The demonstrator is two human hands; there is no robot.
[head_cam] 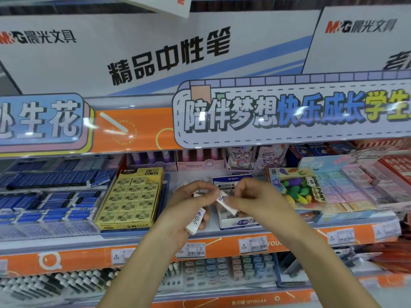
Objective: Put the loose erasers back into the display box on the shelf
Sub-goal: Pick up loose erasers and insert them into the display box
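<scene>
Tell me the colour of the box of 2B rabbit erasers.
Yellow with black print, clearest in the head view.

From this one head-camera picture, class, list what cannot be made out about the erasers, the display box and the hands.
- Head view: inside of the white display box, hidden by the right hand; how full it is cannot be told.
- How many erasers the left hand holds: fingers cover all but the lower eraser.
- Print on the small eraser between the fingertips: too small.
- Price tags: barcodes blurred.
</scene>
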